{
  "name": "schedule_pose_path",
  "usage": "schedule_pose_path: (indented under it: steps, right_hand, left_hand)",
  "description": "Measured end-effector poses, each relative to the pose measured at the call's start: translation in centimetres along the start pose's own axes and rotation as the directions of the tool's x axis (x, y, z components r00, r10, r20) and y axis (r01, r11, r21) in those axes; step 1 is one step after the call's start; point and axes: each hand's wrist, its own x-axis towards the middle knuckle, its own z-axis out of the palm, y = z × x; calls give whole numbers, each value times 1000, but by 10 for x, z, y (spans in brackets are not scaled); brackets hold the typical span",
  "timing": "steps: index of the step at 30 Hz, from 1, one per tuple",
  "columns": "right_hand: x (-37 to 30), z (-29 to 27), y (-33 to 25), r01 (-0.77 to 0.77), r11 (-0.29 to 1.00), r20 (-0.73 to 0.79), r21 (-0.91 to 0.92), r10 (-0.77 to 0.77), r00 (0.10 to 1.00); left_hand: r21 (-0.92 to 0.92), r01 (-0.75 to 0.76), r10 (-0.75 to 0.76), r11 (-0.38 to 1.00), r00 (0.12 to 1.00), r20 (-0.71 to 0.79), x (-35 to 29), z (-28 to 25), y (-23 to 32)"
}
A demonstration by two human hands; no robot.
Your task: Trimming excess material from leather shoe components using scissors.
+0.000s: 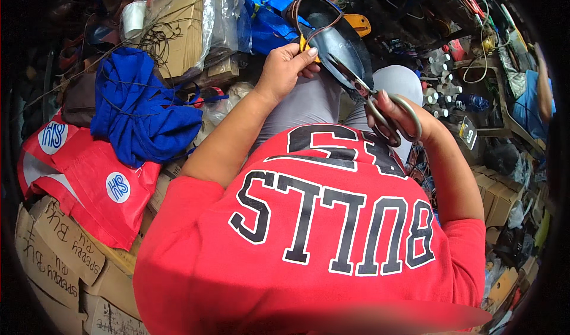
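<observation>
Pinched together at thumb and fingers, the left grip [284, 71] is clamped on the near left edge of a dark shoe piece, while the right grip [395, 112] is closed around the handles of a pair of scissors. From where I stand, the person's red shirt [196, 258] is the biggest thing in sight, with grey trousers [300, 106] showing past its hem. Flattened cardboard [89, 246] spreads at the lower left, and over it lies a red bag [101, 186] with round white patches. Just beyond the bag, blue cloth [130, 103] is heaped in loose folds, and a package in clear plastic [184, 32] stands farther off. Held out by the knees is the dark shoe piece [341, 38] itself, edged with a brown strip. Scissors [360, 88] come at it from the right, blades pointing toward the left grip; I can't tell whether they touch it. White-capped small bottles [438, 68] cluster beyond the right knee, and a white cup [134, 16] sits tilted at the upper left. Smallest of all, a yellow piece [308, 45] shows at the left fingertips.
</observation>
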Motion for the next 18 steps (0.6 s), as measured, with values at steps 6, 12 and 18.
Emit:
schedule_pose_path:
  steps: [6,12,18]
  right_hand:
    - [8,-2,-2,-32,999,37,10,32,999]
    - [14,-2,-3,3,1000,39,24,-3,999]
    - [14,-4,-10,-24,999,56,48,21,998]
  left_hand:
    - [-12,-11,11,1000,1000,-2,-2,4,1]
    - [19,-24,24,1000,1000,7,-2,3,1]
    - [15,-25,25,1000,1000,7,-3,3,2]
